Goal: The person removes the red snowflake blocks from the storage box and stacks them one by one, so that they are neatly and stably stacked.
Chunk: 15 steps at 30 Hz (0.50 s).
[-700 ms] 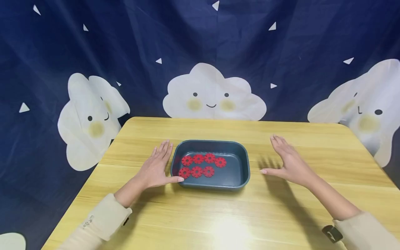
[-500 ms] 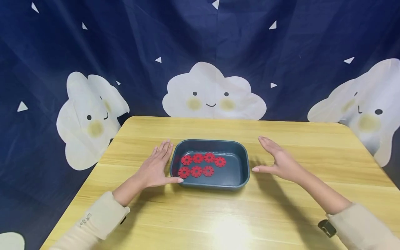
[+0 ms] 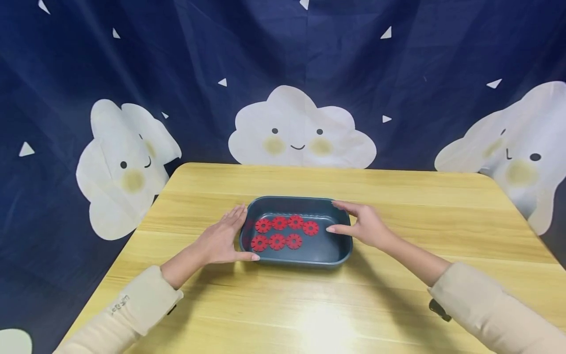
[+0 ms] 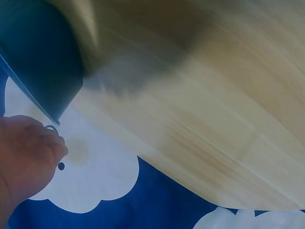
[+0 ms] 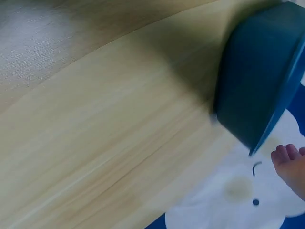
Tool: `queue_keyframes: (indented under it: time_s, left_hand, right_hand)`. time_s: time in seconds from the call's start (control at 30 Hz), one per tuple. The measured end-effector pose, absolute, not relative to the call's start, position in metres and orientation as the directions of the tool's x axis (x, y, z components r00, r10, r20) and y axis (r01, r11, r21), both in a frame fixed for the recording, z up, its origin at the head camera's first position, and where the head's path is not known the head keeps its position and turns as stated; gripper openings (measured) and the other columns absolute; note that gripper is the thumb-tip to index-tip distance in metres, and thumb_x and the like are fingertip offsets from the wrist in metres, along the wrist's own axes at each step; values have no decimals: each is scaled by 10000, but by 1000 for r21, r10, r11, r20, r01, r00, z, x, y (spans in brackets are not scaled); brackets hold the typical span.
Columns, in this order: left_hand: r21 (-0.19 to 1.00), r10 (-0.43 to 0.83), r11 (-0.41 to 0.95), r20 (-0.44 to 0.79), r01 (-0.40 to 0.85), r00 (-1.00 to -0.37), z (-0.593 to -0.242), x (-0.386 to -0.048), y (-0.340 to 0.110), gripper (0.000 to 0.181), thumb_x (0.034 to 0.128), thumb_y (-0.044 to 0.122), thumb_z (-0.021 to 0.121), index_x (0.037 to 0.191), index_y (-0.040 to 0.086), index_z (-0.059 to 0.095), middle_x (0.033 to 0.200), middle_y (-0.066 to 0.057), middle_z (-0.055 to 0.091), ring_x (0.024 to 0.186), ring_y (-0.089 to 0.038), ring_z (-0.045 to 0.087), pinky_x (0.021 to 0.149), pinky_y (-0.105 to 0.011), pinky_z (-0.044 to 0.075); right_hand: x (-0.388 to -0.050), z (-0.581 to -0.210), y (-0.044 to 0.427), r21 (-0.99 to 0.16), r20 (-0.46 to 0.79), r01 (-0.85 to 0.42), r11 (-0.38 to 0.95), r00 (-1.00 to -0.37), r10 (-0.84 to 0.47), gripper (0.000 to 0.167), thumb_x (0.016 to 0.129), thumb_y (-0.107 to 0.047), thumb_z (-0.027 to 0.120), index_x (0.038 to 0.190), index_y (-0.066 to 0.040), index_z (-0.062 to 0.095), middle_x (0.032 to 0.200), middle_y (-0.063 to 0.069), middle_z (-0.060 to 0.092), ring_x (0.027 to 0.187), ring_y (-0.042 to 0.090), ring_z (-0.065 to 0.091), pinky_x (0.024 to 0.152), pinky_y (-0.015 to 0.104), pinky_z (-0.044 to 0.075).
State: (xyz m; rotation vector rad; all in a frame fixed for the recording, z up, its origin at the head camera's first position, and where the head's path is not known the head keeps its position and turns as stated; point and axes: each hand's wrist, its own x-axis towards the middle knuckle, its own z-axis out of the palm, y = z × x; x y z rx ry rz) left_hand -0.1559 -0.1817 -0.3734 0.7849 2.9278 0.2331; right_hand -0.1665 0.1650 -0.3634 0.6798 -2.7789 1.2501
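A dark blue-grey rectangular tray point(image 3: 325, 246) stands on the wooden table, with several red notched discs point(image 3: 277, 241) lying flat inside in two rows. At the tray's left end is my left hand point(image 3: 221, 241), its fingers straight along the side and its thumb near the front left corner. My right hand point(image 3: 367, 226) reaches over the right end, fingertips by the far right corner and thumb above the inside. In the right wrist view the tray's outer wall point(image 5: 257, 71) shows, with the fingers just beyond its rim. Whether either hand touches the tray is hard to tell.
The light wooden table point(image 3: 247, 305) extends around the tray, with a bright glare near the front. Behind it hangs a dark blue curtain point(image 3: 194, 59) printed with white clouds. Each forearm has a beige sleeve point(image 3: 132, 305).
My right hand has moved left from the bare table to the tray's right end. The left hand stays by the left end. The tray and discs keep their places.
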Motion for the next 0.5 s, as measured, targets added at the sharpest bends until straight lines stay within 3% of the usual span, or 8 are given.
queue_keyframes:
  time_s: [0.27,0.5]
  left_hand:
    - [191,496,860,-98,473,-863,-371,-157,-180,1135,679,711,620,1427,-65,265,1514,-223,224,1402,-367,226,1053,-491,348]
    - [188,492,864,-120,467,-862,-372,-158,-180,1131,686,707,616,1423,-76,266,1509,-231,234,1397,-372,237,1051,-494,347]
  right_hand:
    - [-176,-374,138,-778,123,-287,560,-942,-312,540,749,-143,769,1190,99,572,1181,259,607,1106,364,589,936,457,463]
    - [-182,-386,120,-803,56,-184,566,-970,-235,484,772,-125,749,1168,101,584,1156,260,618,1070,358,602,886,419,500]
